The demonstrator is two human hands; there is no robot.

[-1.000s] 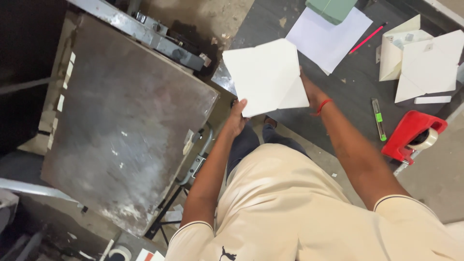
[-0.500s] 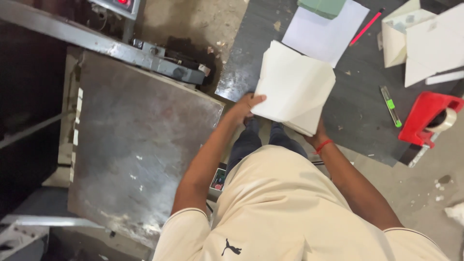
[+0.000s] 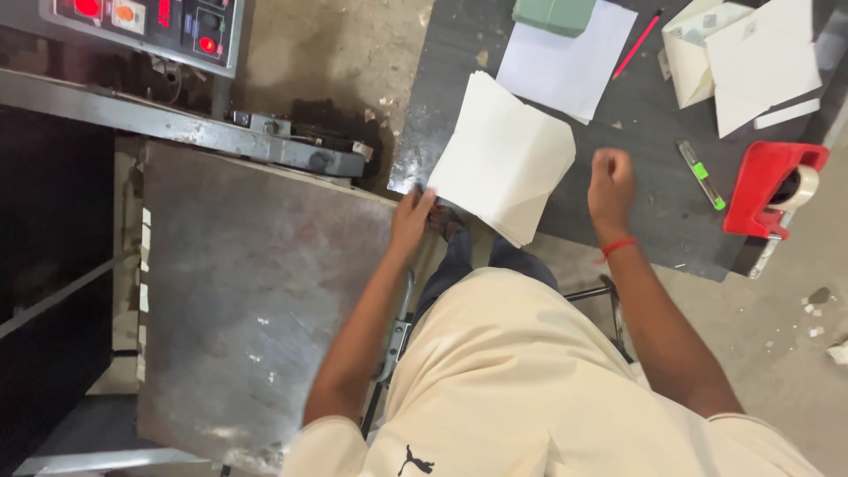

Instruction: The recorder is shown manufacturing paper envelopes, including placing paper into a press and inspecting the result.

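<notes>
White paper sheets, a soft squared stack [image 3: 505, 163] with fanned edges, lie tilted on the near edge of the dark matte desk [image 3: 459, 53], one corner hanging past the rim. The left hand [image 3: 412, 219] touches the stack's lower left corner, fingers closed on the paper's edge. The right hand [image 3: 611, 181] hovers just right of the stack, apart from it, fingers curled into a loose fist and holding nothing; a red thread band [image 3: 616, 247] circles its wrist. Left of the desk sits a scuffed, dull grey metal plate [image 3: 256, 309], flat and rectangular. Farther along the desk lie a glossy red tape dispenser [image 3: 770, 187], a slim green-tipped marker [image 3: 700, 174], a red pencil [image 3: 638, 44] and folded white envelopes [image 3: 751, 57]
</notes>
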